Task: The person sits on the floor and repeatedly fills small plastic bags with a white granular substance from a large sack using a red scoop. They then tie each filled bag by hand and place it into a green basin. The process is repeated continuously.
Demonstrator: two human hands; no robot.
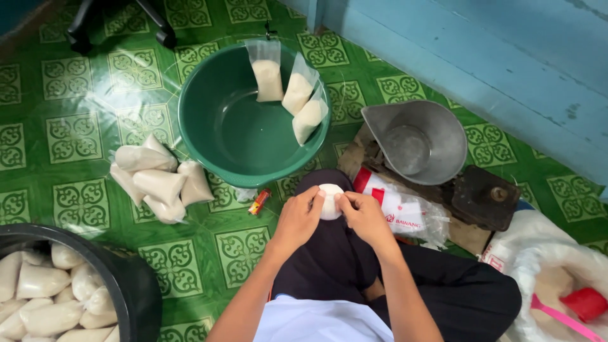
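Small white filled bag (330,201) sits on the person's raised knee, pinched from both sides: left hand (297,220) and right hand (366,217) both closed grip on it. Just past it, green basin (209,136) on the floor, three open filled bags (288,88) leaning on its far rim. Left: pile of tied bags (158,178). Right: metal scale pan (415,140).

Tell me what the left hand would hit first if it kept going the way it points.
The left hand points up-right at the small white bag it already touches; beyond that, probably the green basin, though depth is unclear.
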